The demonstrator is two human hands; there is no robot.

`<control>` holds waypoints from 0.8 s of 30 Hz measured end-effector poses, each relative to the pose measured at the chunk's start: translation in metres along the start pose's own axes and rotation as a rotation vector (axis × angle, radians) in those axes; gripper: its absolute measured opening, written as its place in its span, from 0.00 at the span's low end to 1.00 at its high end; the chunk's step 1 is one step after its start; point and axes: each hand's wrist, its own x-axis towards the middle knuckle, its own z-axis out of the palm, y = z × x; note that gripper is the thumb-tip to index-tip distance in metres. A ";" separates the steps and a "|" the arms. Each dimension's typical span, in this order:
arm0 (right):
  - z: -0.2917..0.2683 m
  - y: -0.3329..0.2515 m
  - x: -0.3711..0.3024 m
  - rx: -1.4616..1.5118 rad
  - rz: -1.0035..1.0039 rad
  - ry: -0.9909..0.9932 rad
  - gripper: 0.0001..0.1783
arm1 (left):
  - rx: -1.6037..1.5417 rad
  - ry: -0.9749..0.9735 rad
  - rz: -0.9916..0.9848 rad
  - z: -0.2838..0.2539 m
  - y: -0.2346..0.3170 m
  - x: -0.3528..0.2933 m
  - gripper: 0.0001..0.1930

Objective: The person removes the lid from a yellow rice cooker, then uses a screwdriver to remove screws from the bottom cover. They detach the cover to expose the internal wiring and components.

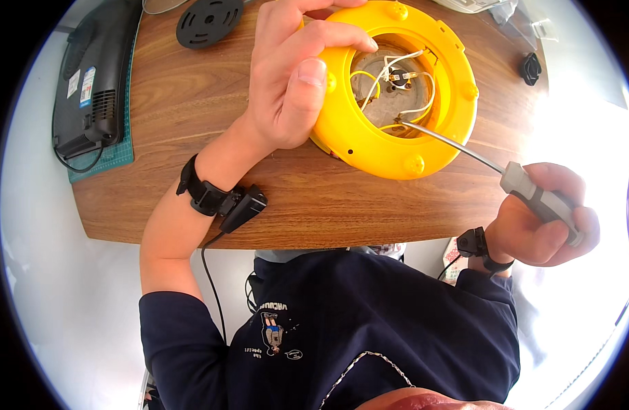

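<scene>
A yellow round appliance base is tilted up over the wooden table, its open underside toward me. Inside the opening sits a metal plate with white and yellow wires and a small black part with terminals. My left hand grips the base's left rim, fingers over the top edge and thumb in front. Closed round the grey and white handle of a screwdriver, my right hand is to the right of the base. The screwdriver's tip reaches into the opening near its lower inner edge, by the wires.
A black slotted disc lies at the table's far left. Farther left, a black vented device rests on a green cutting mat. A small black knob-like part and a clear plastic piece are at the far right.
</scene>
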 end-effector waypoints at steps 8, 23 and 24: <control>0.004 -0.006 0.000 0.021 -0.015 -0.002 0.18 | -0.027 0.005 -0.078 0.000 0.014 0.006 0.29; 0.020 -0.020 0.000 -0.164 -0.066 0.042 0.19 | 0.003 0.011 -0.025 0.002 0.003 0.000 0.29; 0.025 -0.023 -0.003 -0.165 -0.072 0.063 0.19 | -0.004 0.011 -0.043 0.002 0.006 0.001 0.29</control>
